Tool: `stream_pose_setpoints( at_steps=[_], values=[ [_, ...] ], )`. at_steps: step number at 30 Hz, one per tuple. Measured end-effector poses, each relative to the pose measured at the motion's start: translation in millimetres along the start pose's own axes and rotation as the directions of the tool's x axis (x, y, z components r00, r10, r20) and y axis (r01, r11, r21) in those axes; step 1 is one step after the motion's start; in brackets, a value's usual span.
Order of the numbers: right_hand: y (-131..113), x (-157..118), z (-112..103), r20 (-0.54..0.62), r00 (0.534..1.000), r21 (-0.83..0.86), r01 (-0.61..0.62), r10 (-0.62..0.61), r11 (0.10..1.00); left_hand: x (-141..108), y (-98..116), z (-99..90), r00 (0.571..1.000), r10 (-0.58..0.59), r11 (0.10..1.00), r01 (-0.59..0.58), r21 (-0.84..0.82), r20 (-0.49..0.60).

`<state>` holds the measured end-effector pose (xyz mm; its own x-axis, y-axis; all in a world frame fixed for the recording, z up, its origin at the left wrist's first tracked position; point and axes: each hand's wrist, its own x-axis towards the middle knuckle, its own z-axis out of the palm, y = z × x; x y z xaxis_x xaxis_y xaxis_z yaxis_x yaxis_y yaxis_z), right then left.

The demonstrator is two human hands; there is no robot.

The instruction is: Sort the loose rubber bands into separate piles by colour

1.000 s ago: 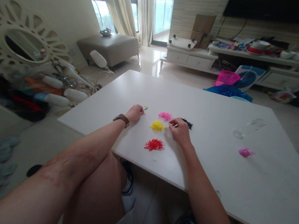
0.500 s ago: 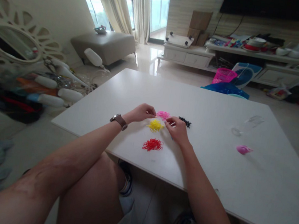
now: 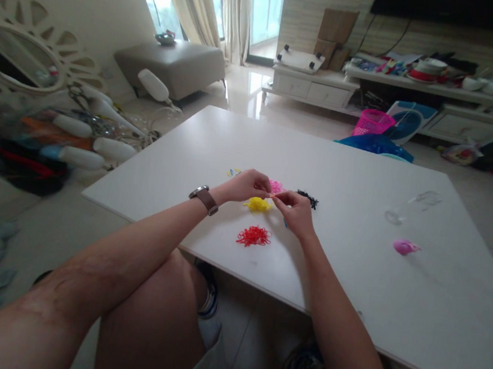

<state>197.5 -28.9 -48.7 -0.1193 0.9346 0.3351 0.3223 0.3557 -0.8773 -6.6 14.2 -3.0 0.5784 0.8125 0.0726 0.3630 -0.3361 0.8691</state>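
My left hand [image 3: 253, 186] and my right hand [image 3: 293, 209] meet fingertip to fingertip above the table, both pinched on something small that I cannot make out. Just below them lies a yellow pile of thin bands [image 3: 257, 205]. Behind the fingers a pink pile [image 3: 277, 187] is partly hidden. A black pile [image 3: 307, 199] sits right beside my right hand. Nearer the front edge is a red pile [image 3: 253, 236]. A few small yellow and blue pieces [image 3: 233, 172] lie left of my left hand. A bit of blue shows under my right hand.
On the right of the white table [image 3: 353, 271] are a pink object [image 3: 406, 248] and a clear container [image 3: 394, 216]. Beyond the far edge stand a pink basket [image 3: 374, 123] and a blue item [image 3: 376, 145]. White lamp-like pieces [image 3: 81, 157] crowd the left side.
My left hand has moved right and now meets my right hand, over part of the pink pile. The small yellow and blue pieces have come into view. The camera view has shifted slightly.
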Motion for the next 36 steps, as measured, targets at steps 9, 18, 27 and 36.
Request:
stream_pose_setpoints(
  at_steps=[9,18,27,36],
  values=[
    [1,2,-4,-0.070,0.997,-0.029,-0.028,0.026,0.999,-4,-2,-14.0,0.998,-0.057,0.998,0.056,0.019,0.025],
    [7,2,-3,-0.011,1.000,-0.164,-0.003,0.001,0.986,-10,-4,6.2,0.891,-0.096,0.995,0.070,0.075,0.443],
    [3,2,-6,0.060,0.998,-0.193,-0.002,0.014,0.981,-4,-3,1.4,0.973,-0.126,0.990,0.110,0.094,0.193],
    [-5,-3,-9,0.457,0.887,0.112,-0.135,0.069,0.985,-5,-15,-0.5,0.993,-0.113,0.951,0.120,0.285,-0.042]
  ],
)
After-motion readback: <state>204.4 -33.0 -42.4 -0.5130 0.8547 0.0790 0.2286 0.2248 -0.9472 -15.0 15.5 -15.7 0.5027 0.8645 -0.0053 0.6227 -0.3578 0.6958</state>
